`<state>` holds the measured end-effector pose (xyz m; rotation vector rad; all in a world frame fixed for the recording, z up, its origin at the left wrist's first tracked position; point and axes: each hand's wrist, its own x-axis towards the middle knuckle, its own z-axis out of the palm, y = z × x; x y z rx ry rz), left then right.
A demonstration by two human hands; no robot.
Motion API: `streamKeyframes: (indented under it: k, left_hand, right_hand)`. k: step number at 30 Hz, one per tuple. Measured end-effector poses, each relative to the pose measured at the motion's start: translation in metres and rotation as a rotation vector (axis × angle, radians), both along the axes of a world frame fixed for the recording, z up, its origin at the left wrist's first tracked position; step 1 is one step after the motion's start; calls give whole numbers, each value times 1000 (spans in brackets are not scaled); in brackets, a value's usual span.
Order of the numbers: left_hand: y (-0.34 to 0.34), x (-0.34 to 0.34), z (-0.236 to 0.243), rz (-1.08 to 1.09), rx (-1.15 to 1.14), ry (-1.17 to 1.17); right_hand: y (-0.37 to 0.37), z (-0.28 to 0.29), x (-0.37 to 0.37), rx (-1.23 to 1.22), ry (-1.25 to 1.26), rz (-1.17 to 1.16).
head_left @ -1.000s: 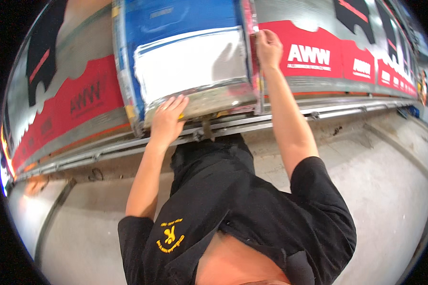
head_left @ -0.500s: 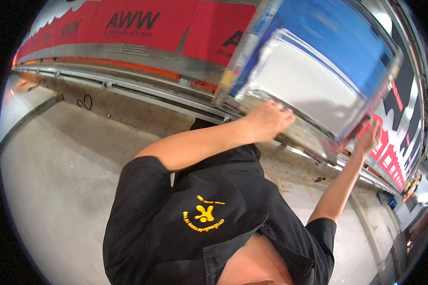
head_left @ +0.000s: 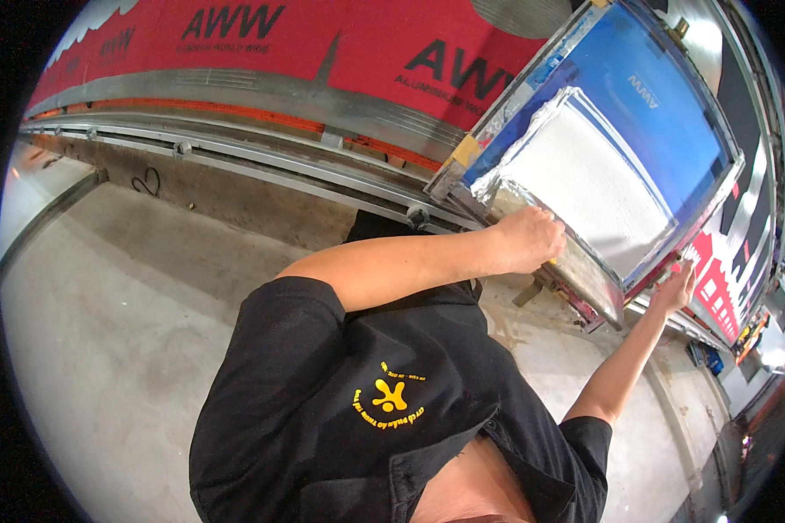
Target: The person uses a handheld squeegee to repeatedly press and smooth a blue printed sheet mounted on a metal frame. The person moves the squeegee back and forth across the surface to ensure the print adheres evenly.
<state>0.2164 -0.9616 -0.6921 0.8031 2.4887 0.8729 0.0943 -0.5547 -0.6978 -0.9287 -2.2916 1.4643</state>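
Note:
A metal-framed screen with blue mesh and a large white patch lies tilted in the view at upper right, over red printed panels. My left hand has its fingers curled on the dull metal strip along the screen's lower edge; the thumb is partly hidden. My right hand is at the screen's right side near the lower corner, fingers bent at the frame; whether they grip it is unclear.
Long red, silver and black panels run along a metal rail with knobs, curving away to left and right. Below is a concrete ledge and grey floor. Small objects and bright lights sit at the far right.
The view has swung, so the screen now appears farther right and rotated. My left hand's fingers have curled from lying flatter; my right hand has shifted down along the frame's side.

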Motion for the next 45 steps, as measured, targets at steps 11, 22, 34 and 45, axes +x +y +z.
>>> streamKeyframes:
  k: [11,22,34,45]
  left_hand:
    - [-31,-5,12,58,-151,-37]
    - [-48,-8,15,26,-131,-24]
    - [-44,-34,9,25,-159,-110]
    - [-227,-32,-51,267,-198,320]
  right_hand:
    - [4,-68,1,64,-51,38]
    - [-2,-92,9,265,-49,209]
    - [-102,30,60,478,-113,922]
    - [-184,28,107,720,-220,1159]
